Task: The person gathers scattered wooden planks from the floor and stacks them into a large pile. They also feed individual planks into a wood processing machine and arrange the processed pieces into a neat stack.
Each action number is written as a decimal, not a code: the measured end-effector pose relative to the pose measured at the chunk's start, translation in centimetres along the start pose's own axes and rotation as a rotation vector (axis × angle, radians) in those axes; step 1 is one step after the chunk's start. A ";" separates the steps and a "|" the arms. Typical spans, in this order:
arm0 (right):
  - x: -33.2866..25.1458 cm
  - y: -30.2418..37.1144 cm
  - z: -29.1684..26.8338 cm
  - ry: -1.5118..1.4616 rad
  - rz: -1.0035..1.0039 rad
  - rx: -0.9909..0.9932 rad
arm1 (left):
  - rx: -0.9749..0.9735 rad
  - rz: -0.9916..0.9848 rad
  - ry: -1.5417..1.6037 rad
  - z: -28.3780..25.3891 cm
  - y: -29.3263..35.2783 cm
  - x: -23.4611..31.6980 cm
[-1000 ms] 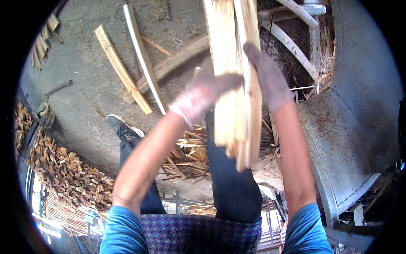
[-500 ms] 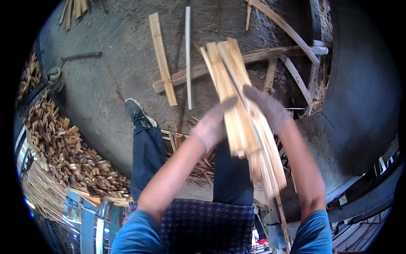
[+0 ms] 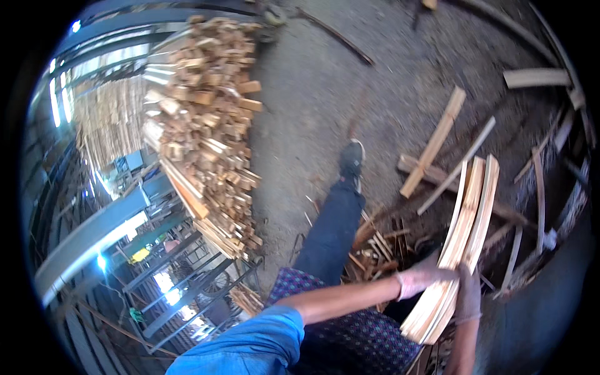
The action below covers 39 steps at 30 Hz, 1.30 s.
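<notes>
Two gloved hands hold a bundle of pale wood strips (image 3: 459,247) out to the person's right, well off the apron's middle. The left hand (image 3: 428,276) is closed on the bundle's left side; the right hand (image 3: 467,294) is closed against its right side, thumb end high, though its fingers behind the wood are hidden. Both grips sit close together below the bundle's middle, so the long upper part could tip or twist if either one slackened. At that upper end the strips stand slightly apart; an outer one might slide out, since nothing visible ties them. Rough edges could also snag the glove fabric.

Beneath, the patterned apron (image 3: 359,331) lies near the bundle's lower ends, which might catch on it if the load swung inward. Just past it, by the trousered left leg (image 3: 325,234), broken scraps (image 3: 378,250) litter the ground, a likely cause of a stumble on a sideways step. Near the bundle's top, a flat board (image 3: 434,144) and a thin strip (image 3: 457,165) lie over a beam (image 3: 422,169); a foot put there could roll or trip. Farther off to the left, a tall stack of cut pieces (image 3: 209,125) has jutting ends; a knock might bring some down.
</notes>
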State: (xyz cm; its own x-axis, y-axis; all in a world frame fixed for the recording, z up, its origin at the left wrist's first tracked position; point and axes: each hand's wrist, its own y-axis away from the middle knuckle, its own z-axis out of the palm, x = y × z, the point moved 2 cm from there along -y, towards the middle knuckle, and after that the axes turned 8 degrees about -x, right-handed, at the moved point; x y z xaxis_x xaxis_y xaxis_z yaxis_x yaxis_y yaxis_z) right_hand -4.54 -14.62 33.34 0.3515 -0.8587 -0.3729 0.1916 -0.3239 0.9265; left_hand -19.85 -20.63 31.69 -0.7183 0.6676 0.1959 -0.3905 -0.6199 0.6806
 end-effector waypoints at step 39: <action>-3.8 -13.0 19.0 1.163 0.238 -0.005 | 0.536 0.358 -1.290 -22.1 20.5 22.2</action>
State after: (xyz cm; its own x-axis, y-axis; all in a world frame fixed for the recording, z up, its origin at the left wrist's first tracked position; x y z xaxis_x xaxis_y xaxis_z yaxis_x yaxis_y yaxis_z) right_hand -25.74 -14.67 23.69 0.9997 -0.0196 -0.0161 0.0118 -0.2014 0.9794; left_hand -56.48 -27.65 34.35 0.3951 0.5918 0.7026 0.1631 -0.7979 0.5804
